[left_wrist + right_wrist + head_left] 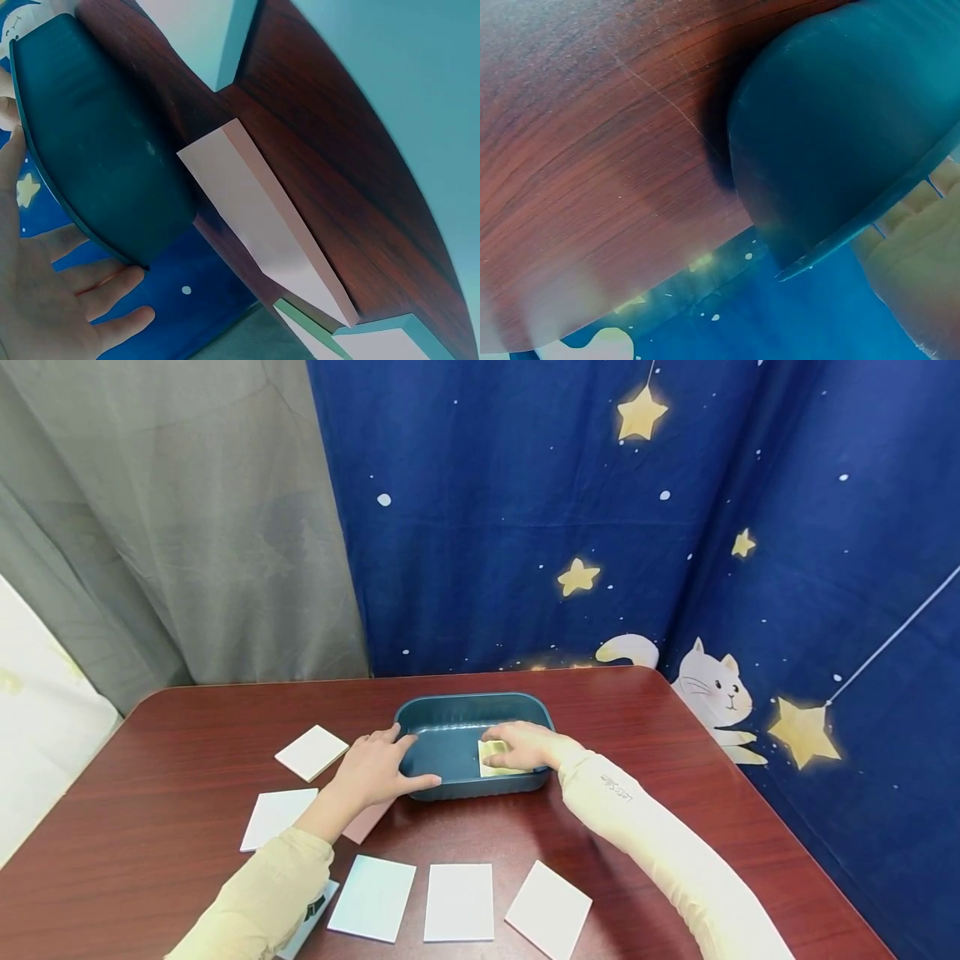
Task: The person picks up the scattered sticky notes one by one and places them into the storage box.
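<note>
A teal plastic bin (pixel 468 788) stands toward the back of the table. My left hand (pixel 373 767) is at its left end, fingers spread and fairly straight, fingertips at the rim; the left wrist view shows the palm (pixel 37 300) beside the bin wall. My right hand (pixel 525 743) reaches over the bin's right side, fingers and thumb curved around a yellow square note pad (pixel 487 769) inside it. In the right wrist view, the bin wall (pixel 832 142) hides the pad and the fingertips. A pink pad (pixel 367 821) lies by the bin's front left corner, partly behind my left forearm.
Two white-looking pads (pixel 311 752) (pixel 273 817) lie left of the bin. Nearer me are a pale blue pad (pixel 372 897), a white pad (pixel 460 902) and a tilted pale pad (pixel 548 910). Another blue pad (pixel 309 922) shows under my left sleeve. Curtains (pixel 480 527) hang behind the table.
</note>
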`<state>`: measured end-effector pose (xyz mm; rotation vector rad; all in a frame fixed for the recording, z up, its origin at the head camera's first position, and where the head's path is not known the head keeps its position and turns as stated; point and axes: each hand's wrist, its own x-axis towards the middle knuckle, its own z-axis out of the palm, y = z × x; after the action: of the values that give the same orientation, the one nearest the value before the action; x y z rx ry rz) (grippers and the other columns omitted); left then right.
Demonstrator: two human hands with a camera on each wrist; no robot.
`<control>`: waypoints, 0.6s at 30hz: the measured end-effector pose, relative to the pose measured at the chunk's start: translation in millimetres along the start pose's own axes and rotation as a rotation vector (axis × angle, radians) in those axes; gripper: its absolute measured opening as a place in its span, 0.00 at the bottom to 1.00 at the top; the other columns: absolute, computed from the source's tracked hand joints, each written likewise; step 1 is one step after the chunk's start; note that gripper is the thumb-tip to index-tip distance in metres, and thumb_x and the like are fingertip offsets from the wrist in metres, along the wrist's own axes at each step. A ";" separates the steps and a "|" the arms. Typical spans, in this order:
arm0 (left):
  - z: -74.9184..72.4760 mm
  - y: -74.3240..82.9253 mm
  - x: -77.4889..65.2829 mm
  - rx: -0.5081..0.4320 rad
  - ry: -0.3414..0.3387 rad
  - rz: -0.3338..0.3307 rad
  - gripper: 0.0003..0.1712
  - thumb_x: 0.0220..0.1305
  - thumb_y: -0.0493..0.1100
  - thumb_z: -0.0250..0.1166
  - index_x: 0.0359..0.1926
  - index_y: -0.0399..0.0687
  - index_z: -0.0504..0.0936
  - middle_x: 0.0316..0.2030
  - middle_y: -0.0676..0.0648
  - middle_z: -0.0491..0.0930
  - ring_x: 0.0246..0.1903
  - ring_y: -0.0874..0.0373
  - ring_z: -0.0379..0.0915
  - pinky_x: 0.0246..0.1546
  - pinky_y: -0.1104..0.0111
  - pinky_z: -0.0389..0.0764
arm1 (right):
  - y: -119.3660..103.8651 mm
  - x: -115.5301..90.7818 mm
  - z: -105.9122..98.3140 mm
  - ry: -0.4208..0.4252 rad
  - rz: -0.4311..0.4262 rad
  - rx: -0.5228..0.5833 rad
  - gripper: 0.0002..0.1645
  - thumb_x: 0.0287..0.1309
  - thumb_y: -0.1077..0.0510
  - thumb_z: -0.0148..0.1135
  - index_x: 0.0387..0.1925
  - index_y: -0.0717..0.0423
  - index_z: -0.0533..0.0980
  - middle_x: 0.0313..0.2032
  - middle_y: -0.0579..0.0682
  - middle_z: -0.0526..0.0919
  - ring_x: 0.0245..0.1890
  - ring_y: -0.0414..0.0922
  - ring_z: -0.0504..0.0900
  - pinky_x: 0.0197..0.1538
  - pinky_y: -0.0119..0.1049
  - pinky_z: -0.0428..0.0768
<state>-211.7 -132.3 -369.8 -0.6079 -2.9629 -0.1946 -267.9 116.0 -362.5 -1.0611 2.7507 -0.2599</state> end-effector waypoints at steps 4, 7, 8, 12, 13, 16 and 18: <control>0.4 0.5 0.0 0.004 -0.004 0.002 0.50 0.43 0.76 0.53 0.55 0.39 0.71 0.55 0.31 0.64 0.53 0.39 0.62 0.50 0.49 0.62 | 3.4 -5.7 -2.0 0.061 -0.038 0.002 0.25 0.56 0.48 0.54 0.53 0.54 0.71 0.50 0.49 0.73 0.52 0.44 0.69 0.53 0.39 0.65; 0.3 1.1 0.1 0.006 -0.004 0.002 0.50 0.43 0.75 0.53 0.55 0.39 0.72 0.55 0.31 0.64 0.53 0.40 0.62 0.50 0.49 0.62 | 4.2 -13.1 -4.5 0.155 -0.098 -0.002 0.22 0.56 0.49 0.55 0.50 0.55 0.73 0.47 0.48 0.75 0.49 0.44 0.70 0.52 0.39 0.67; 0.3 1.2 0.1 0.007 -0.004 0.003 0.50 0.43 0.75 0.53 0.55 0.39 0.72 0.55 0.31 0.64 0.53 0.40 0.62 0.50 0.49 0.62 | 4.0 -16.2 -5.3 0.187 -0.116 -0.005 0.21 0.56 0.50 0.55 0.49 0.55 0.74 0.46 0.47 0.75 0.48 0.44 0.71 0.51 0.39 0.67; 0.1 0.8 0.3 0.007 0.002 0.010 0.51 0.43 0.76 0.53 0.55 0.39 0.71 0.55 0.32 0.64 0.53 0.40 0.62 0.50 0.49 0.62 | 2.1 -30.1 -8.0 0.269 -0.163 -0.014 0.19 0.56 0.49 0.56 0.47 0.53 0.75 0.43 0.45 0.76 0.46 0.42 0.71 0.48 0.38 0.69; 0.1 0.6 0.2 0.007 0.004 0.012 0.51 0.43 0.76 0.53 0.55 0.39 0.72 0.55 0.32 0.64 0.53 0.40 0.62 0.50 0.49 0.62 | 1.6 -33.5 -8.3 0.281 -0.173 -0.013 0.19 0.56 0.49 0.56 0.47 0.52 0.75 0.43 0.44 0.76 0.46 0.42 0.71 0.48 0.38 0.70; 0.3 -0.2 -0.2 0.006 0.008 0.013 0.50 0.43 0.75 0.53 0.55 0.40 0.72 0.55 0.32 0.64 0.53 0.40 0.62 0.50 0.49 0.62 | 0.8 -42.5 -9.0 0.299 -0.206 -0.011 0.18 0.55 0.50 0.56 0.46 0.52 0.76 0.42 0.44 0.77 0.45 0.41 0.71 0.47 0.38 0.70; 0.5 -0.8 -0.5 0.006 0.012 0.015 0.50 0.43 0.75 0.53 0.55 0.40 0.72 0.55 0.32 0.64 0.53 0.40 0.62 0.50 0.49 0.62 | 0.0 -48.0 -9.3 0.310 -0.222 -0.012 0.17 0.55 0.50 0.56 0.46 0.51 0.75 0.42 0.43 0.77 0.46 0.41 0.70 0.47 0.38 0.70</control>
<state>-211.6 -133.1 -370.4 -0.6258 -2.9458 -0.1867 -235.1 149.3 -348.4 -1.4414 2.8984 -0.4761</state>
